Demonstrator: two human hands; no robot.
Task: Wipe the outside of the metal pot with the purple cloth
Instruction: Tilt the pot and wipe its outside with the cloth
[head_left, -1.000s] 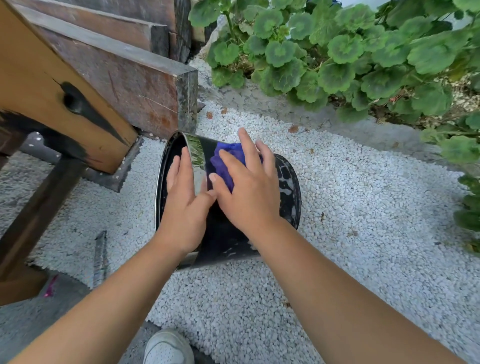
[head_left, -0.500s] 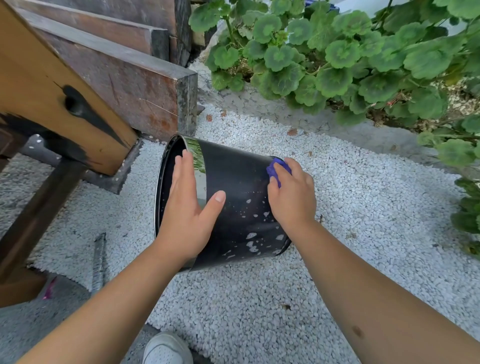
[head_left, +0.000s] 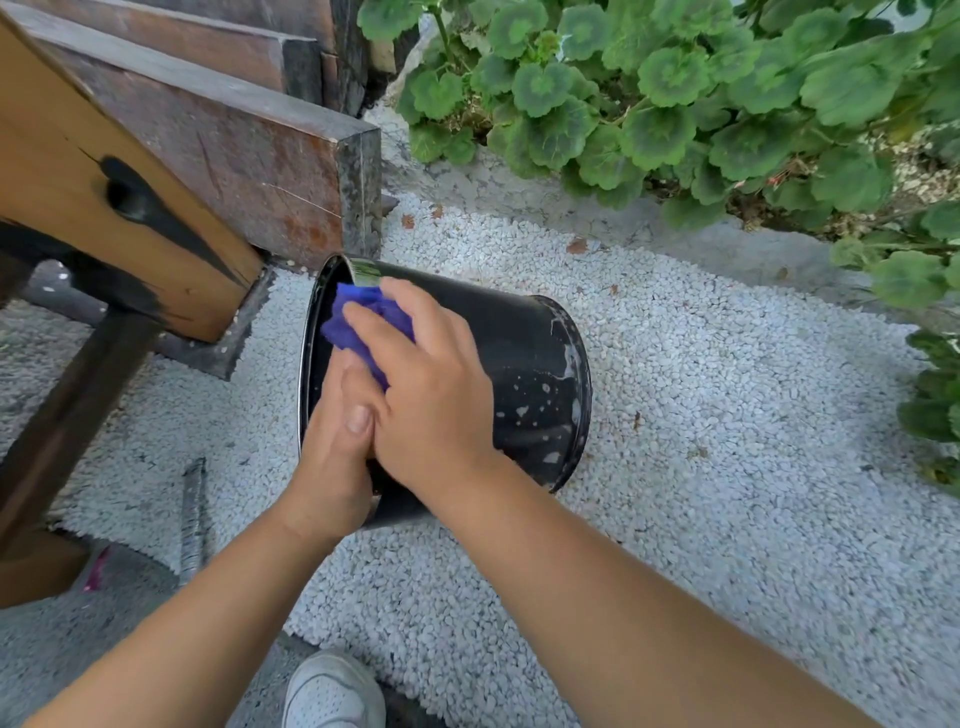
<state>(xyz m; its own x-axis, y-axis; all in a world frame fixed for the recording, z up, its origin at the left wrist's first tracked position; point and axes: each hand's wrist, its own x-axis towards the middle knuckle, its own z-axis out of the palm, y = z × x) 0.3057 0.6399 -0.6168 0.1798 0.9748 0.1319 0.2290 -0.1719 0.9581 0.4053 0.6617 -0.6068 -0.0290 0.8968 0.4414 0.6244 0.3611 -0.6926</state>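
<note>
Pot (head_left: 524, 364) lies on its side on white gravel (head_left: 727, 467), black outside, flecked with pale spots, open mouth turned toward the wooden beam (head_left: 130, 208) and its closed bottom away from the beam. Pot's rim near the top catches a bright reflection, just beside the beam's rusty metal-faced neighbour plank (head_left: 260, 156).

Right hand (head_left: 426, 395) lies over the upper side of the pot near the mouth, fingers spread and mostly straight, pressing the purple cloth (head_left: 353, 322) against the wall right at the rim (cloth bunched, part of it poking out past the fingertips over the mouth). Whether the thumb pinches the cloth cannot be told; it is hidden under the palm.

Left hand (head_left: 332, 457) sits on the pot's mouth end, lower than the right hand and touching it, thumb up against the right hand's edge. Its fingers are hidden behind the right hand and the rim, so their grip cannot be told.

Beyond the pot, green round-leafed plants (head_left: 675, 93) along a concrete edge. On the near side of the pot, a white shoe (head_left: 332, 691). Below the beam, a threaded metal rod (head_left: 193, 519) lies on the ground.
</note>
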